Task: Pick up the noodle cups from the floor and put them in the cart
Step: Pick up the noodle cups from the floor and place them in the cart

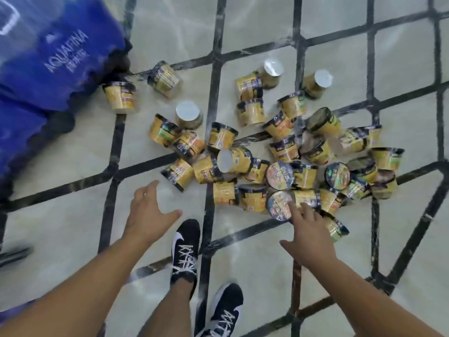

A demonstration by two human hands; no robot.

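Note:
Several yellow noodle cups (255, 164) lie scattered in a heap on the tiled floor (73, 215), most on their sides, a few upside down with white bottoms showing. My right hand (308, 232) reaches over the near edge of the heap, fingers spread, its forefinger on the printed lid of one cup (279, 205). My left hand (150, 210) hovers open above the floor, just short of a tipped cup (178, 172). Neither hand holds anything. The cart is out of view.
Blue shrink-wrapped water packs (48, 57) are stacked at the left, with two cups lying at their foot. My black sneakers (184, 251) stand just below the heap. Dark lines cross the pale floor tiles.

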